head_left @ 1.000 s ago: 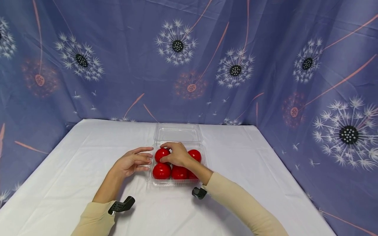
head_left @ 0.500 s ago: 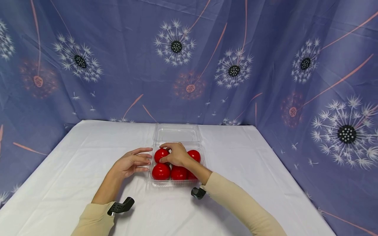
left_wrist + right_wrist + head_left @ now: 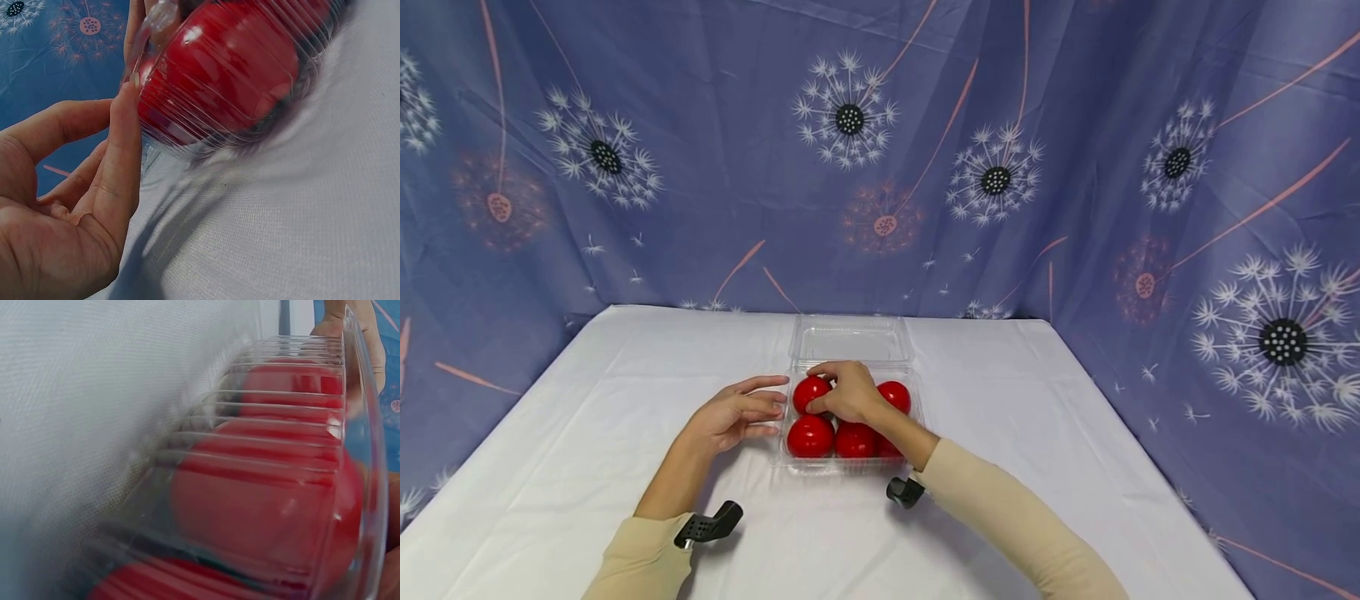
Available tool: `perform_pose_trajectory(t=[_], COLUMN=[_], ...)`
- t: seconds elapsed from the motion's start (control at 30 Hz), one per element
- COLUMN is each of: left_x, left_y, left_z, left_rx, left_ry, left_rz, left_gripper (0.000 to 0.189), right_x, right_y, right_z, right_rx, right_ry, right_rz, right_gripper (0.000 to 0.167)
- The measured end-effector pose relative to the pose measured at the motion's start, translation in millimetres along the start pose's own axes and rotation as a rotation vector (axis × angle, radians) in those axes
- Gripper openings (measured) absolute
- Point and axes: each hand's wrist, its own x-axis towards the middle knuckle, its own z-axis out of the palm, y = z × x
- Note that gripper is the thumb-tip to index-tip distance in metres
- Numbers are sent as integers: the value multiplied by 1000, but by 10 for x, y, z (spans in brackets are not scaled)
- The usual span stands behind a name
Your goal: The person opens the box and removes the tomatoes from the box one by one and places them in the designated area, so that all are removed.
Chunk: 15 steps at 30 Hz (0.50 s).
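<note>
A clear plastic clamshell box (image 3: 797,464) holds several shiny, round red tomato-like fruits, with the front-left one (image 3: 810,438) fully visible. My right hand (image 3: 852,396) reaches in from above, thumb and fingers curled round the back-left red fruit (image 3: 809,391). That hand and its forearm cover part of the back row and the front-right fruit (image 3: 887,447). To the left, my left hand (image 3: 730,417) has its fingers extended, fingertips right at the box's side wall. In the left wrist view, a fingertip (image 3: 130,94) meets the clear rim.
The box's clear lid (image 3: 850,340) lies folded back toward the far table edge. White cloth (image 3: 1000,400) covers the table, and a blue dandelion-print curtain (image 3: 722,167) hangs behind and at both sides. Each sleeve carries a black wrist camera mount (image 3: 709,523).
</note>
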Motion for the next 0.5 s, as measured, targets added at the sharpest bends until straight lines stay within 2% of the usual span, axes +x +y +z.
perform_pose_trajectory(t=[0.5], left_x=[18], left_y=[-1], left_z=[-11], left_rx=[-4], left_ry=[15], left_rz=[-8], left_gripper=[57], right_x=[-17], right_y=[-37], right_z=[-127], right_rx=[78], right_ry=[3], right_rz=[54], right_gripper=[52])
